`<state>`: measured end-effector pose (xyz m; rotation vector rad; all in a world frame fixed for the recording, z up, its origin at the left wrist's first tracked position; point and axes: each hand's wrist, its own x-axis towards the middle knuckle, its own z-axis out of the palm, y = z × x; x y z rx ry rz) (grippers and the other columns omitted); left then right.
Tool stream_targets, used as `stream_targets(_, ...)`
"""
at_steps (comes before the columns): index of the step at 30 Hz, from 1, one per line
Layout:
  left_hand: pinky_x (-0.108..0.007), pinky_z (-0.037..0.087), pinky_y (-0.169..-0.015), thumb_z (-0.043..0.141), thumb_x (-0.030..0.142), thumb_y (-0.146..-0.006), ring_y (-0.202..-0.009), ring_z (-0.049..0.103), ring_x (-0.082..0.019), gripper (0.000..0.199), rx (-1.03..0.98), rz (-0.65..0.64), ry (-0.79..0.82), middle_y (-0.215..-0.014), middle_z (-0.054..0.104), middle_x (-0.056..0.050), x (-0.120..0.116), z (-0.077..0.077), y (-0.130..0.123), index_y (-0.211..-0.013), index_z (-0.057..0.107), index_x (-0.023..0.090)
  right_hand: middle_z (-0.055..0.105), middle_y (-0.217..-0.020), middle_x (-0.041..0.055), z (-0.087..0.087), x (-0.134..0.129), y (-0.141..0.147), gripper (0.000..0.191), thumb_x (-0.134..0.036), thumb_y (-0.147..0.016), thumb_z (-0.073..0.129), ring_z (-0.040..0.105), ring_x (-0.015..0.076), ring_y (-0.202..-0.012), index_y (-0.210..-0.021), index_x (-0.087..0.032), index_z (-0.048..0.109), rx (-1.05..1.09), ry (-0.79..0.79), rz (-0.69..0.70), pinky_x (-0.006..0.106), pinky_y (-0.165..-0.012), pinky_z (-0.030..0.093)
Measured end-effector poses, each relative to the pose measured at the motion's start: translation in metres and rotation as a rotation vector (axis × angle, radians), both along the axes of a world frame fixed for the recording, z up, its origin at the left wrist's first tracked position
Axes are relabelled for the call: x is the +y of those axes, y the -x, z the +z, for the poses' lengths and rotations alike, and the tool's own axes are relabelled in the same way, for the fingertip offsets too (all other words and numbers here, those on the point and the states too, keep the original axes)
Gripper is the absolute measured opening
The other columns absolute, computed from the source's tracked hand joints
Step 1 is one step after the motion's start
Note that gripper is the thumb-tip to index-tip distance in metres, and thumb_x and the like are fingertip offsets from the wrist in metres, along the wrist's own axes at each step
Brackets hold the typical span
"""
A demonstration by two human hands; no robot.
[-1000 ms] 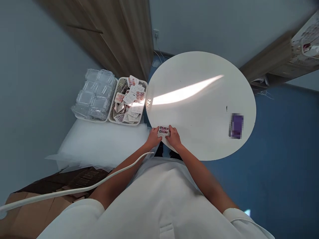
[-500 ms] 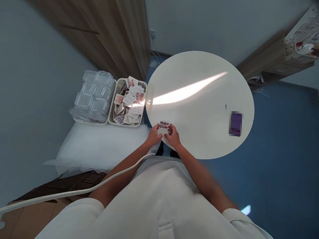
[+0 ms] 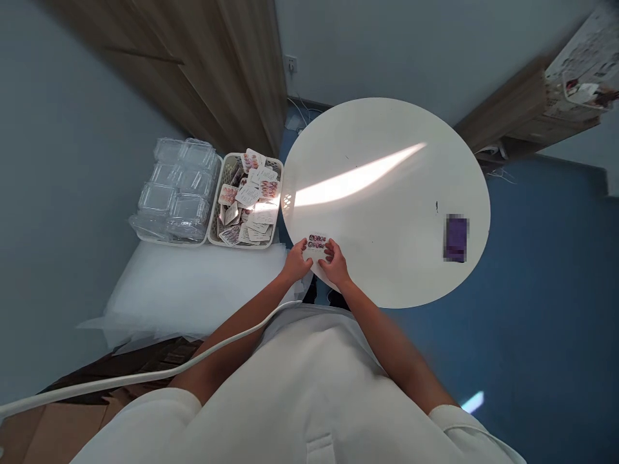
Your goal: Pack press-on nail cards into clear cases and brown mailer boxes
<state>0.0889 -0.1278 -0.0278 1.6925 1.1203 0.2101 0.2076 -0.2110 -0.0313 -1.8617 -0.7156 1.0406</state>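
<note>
A small white card (image 3: 316, 243) with two rows of dark and pink oval pictures is held over the near left edge of the round white table (image 3: 387, 258). My left hand (image 3: 296, 261) grips its left side, thumb below and fingers above. On the card's right side are the curled fingers and thumb of my right hand (image 3: 335, 263). Left of the table, a white basket (image 3: 211, 227) is filled with many loose similar cards (image 3: 248, 195), some picture side up, others showing printed text.
Clear plastic boxes (image 3: 181, 183) are stacked in another basket at the left. White sheeting (image 3: 193, 277) lies in front of the baskets. A purple blurred object (image 3: 456, 238) rests on the table's right side. A white cable (image 3: 193, 358) crosses my left arm.
The view has shifted slightly, so the surroundings sit a little further left. Both hands still hold the card in nearly the same pose.
</note>
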Motion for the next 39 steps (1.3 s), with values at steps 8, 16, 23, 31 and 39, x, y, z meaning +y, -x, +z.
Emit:
stream_targets(8,-0.037,0.039,-0.094,0.051,0.014,-0.062,-0.111,0.048,-0.024,0.067,0.018,0.022,-0.042,-0.126,0.047,-0.01,0.009,0.005,-0.001,-0.128,0.036,0.013,0.045,-0.127,0.0091,0.001,0.007,0.003,0.074,-0.015,-0.063,0.057,0.051,0.0177,-0.104,-0.13,-0.022,0.027,0.008,-0.014,0.06,0.034,-0.086,0.044)
stream_targets(16,-0.036,0.038,-0.094,0.051,0.015,-0.063,-0.113,0.046,-0.025,0.066,0.022,0.053,-0.057,-0.127,0.046,-0.012,0.004,0.005,-0.001,-0.127,0.036,0.011,0.042,-0.129,0.0091,0.003,0.003,0.002,0.072,-0.014,-0.063,0.057,0.051,0.0177,-0.106,-0.129,-0.024,0.028,0.042,-0.022,0.062,0.034,-0.086,0.045)
stream_targets(23,-0.036,0.041,-0.091,0.054,0.024,-0.068,-0.112,0.047,-0.023,0.062,0.01,0.188,-0.022,-0.124,0.048,-0.013,-0.019,0.014,0.013,-0.126,0.037,0.013,0.045,-0.126,0.0088,0.025,-0.027,-0.011,0.06,-0.018,-0.065,0.057,0.057,0.0155,-0.095,-0.122,-0.023,0.038,0.089,-0.029,0.069,0.032,-0.082,0.047)
stream_targets(31,-0.03,0.05,-0.065,0.054,0.037,-0.071,-0.069,0.059,-0.014,0.052,-0.023,0.407,0.055,-0.1,0.061,-0.009,-0.067,0.047,0.05,-0.117,0.046,0.016,0.061,-0.085,0.0036,0.052,-0.059,-0.039,0.039,-0.033,-0.072,0.053,0.056,0.0115,-0.062,-0.109,-0.02,0.049,0.145,-0.065,0.225,0.029,-0.062,0.05)
stream_targets(39,-0.026,0.048,-0.061,0.052,0.04,-0.072,-0.066,0.057,-0.012,0.05,0.019,0.589,0.007,-0.096,0.061,-0.007,-0.126,0.064,0.075,-0.116,0.046,0.018,0.056,-0.072,0.001,0.062,-0.062,-0.039,0.03,-0.039,-0.071,0.054,0.052,0.0118,-0.06,-0.094,-0.019,0.057,0.124,-0.086,0.4,0.027,-0.059,0.047)
